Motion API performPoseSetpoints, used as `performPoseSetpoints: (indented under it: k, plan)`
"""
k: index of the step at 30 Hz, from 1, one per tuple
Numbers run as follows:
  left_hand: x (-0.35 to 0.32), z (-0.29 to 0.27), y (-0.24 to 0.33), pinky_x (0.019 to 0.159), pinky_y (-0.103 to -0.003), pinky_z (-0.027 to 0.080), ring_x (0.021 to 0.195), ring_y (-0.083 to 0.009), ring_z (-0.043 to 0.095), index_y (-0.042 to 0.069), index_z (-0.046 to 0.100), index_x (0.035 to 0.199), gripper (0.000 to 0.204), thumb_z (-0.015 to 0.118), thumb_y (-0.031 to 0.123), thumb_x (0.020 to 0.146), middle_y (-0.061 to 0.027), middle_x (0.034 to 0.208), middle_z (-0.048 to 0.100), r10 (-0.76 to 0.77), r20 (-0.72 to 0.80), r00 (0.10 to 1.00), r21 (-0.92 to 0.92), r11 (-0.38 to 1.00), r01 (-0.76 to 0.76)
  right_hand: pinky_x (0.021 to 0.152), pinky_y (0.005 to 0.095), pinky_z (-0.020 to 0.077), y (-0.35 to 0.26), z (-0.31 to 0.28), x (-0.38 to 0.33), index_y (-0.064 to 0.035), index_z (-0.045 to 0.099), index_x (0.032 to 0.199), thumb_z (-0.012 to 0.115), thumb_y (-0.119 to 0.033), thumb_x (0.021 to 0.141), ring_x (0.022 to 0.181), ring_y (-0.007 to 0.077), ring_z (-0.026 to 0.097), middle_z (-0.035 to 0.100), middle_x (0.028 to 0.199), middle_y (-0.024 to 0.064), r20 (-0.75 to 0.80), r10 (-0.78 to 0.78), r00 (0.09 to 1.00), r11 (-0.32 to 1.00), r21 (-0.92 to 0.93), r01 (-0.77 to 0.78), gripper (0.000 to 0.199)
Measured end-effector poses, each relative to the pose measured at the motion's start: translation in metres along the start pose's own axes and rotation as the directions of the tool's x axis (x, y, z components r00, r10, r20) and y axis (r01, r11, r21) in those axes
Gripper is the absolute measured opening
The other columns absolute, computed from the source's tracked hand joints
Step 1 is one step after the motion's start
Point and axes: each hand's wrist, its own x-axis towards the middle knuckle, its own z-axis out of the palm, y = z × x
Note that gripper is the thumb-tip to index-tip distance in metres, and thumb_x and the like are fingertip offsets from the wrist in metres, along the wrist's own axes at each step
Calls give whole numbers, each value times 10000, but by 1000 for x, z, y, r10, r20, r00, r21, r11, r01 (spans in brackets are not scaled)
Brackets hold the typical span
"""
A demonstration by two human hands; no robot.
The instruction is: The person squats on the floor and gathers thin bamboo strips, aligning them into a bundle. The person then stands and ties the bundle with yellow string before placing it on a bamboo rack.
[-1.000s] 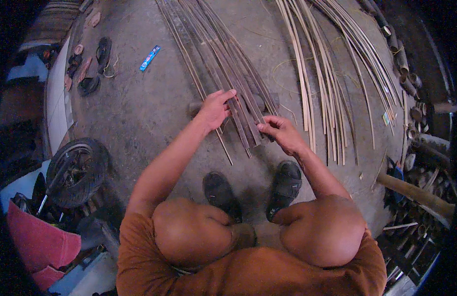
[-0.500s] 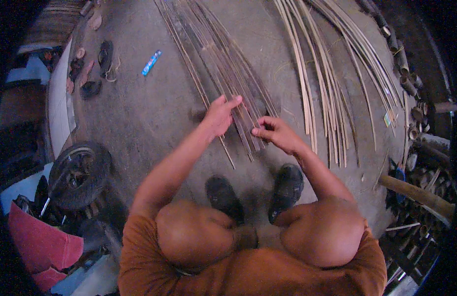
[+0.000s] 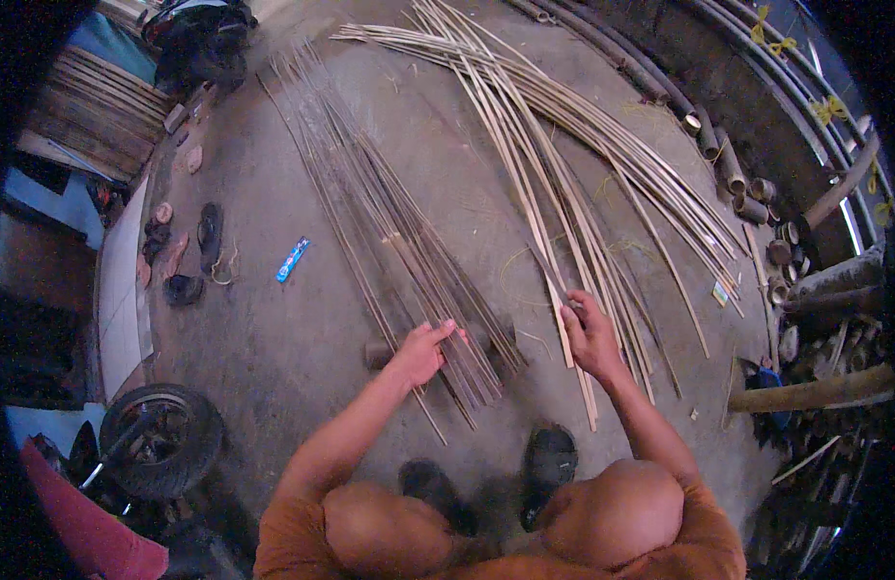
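Observation:
I squat on a concrete floor (image 3: 274, 319) over two fans of long bamboo strips. My left hand (image 3: 420, 354) rests flat, fingers apart, on the near ends of the darker strips (image 3: 389, 232). My right hand (image 3: 591, 334) is closed around a pale bamboo strip (image 3: 561, 319) at the near end of the lighter, curved bundle (image 3: 583, 145). A short dark cylinder (image 3: 377, 354) lies just left of my left hand. My dark shoes (image 3: 549, 459) are planted below both hands.
A blue wrapper (image 3: 292, 259) lies on the floor to the left, with sandals (image 3: 208, 232) beyond it. A tyre (image 3: 162, 440) stands at lower left. Cut bamboo tubes (image 3: 747, 193) and poles (image 3: 815, 391) line the right side.
My right hand has moved right, off the dark strips, and closed on a pale strip of the lighter bundle. My left hand stays on the dark strips. The view has tilted up.

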Motion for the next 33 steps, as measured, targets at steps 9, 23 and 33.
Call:
performPoseSetpoints:
  k: [9,23,33]
  plan:
    - [5,14,0,826,-382,537,903,-217,640,65,543,1027,181,613,194,923,-83,940,641,-3,-6,1000,-27,1000,3,723,317,468,69,-96,31,-4,600,1027,464,-215,982,804,179,601,633,861,144,-334,-60,941,973,-230,-19,254]
    - [-11,58,-23,839,-388,533,914,-197,642,86,554,1050,214,626,237,916,-65,977,653,-92,34,995,-43,995,94,788,378,478,130,-18,-27,21,590,1129,552,-204,930,876,301,618,628,965,185,-350,-345,871,724,-690,9,302]
    - [-20,44,-31,781,-373,551,911,-190,653,75,575,1062,215,636,215,911,-58,998,667,-74,45,996,-91,993,78,688,378,493,-27,68,-33,-5,591,1117,600,-217,898,721,271,632,636,793,149,478,240,845,971,-114,-211,304]
